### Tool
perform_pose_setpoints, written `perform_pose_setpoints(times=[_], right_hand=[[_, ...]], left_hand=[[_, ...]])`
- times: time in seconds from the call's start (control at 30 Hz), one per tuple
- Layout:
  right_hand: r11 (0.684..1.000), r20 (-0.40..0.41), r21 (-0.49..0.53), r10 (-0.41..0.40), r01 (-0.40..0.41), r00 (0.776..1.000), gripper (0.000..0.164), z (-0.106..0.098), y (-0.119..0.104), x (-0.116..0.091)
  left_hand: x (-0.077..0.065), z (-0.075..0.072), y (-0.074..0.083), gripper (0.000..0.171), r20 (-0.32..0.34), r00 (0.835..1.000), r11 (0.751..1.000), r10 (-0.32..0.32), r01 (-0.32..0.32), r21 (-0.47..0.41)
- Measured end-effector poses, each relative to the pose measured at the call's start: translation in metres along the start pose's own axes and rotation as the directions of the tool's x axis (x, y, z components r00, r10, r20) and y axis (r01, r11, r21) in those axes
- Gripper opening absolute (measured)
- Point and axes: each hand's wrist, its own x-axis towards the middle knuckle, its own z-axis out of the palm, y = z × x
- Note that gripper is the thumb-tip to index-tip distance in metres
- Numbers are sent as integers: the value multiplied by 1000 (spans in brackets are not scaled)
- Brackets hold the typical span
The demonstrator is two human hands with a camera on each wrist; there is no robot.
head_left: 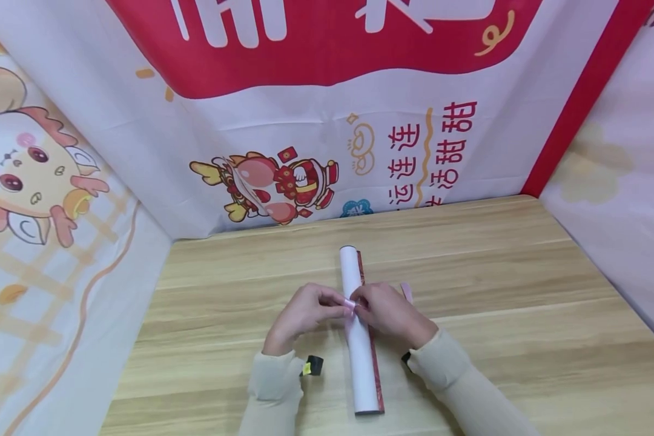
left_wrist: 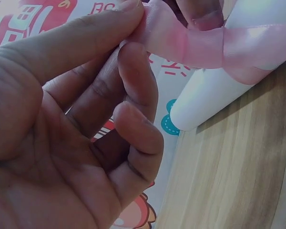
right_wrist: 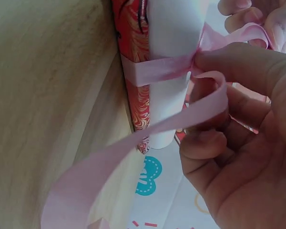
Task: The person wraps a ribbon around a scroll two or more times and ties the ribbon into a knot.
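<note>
A white paper roll [head_left: 364, 369] with a red patterned edge [right_wrist: 131, 28] lies lengthwise on the table in the head view. Around its middle passes a pink satin ribbon [left_wrist: 205, 47], gathered at one spot on top. My left hand [head_left: 304, 312] pinches one part of that ribbon between thumb and index finger, left of the roll; its other fingers curl loosely. At the gathered spot my right hand [head_left: 389, 310] pinches the ribbon. A long ribbon tail [right_wrist: 81, 181] loops over its fingers and hangs toward the table. The pinched knot area is partly hidden by fingertips.
The wood-grain table [head_left: 240, 278] extends around the roll. Printed cloth [head_left: 316, 115] hangs behind it, with more cloth at both sides. A black piece with a yellow mark [head_left: 313, 366] shows by the left wrist.
</note>
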Motion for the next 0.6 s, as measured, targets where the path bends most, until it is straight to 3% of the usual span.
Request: perform_pose_setpoints(times=[0.23,0.6], right_hand=[[999,-56,-50,-15,13,998,9,0,-3,-1],[997,-34,60,-51,53,998,14,6,1,-1]], left_hand=[[1,-1,-2,21,-12,1000,1000,-12,12,-9],[1,-1,-5,18,-15,1000,1000,-2,2,-12]])
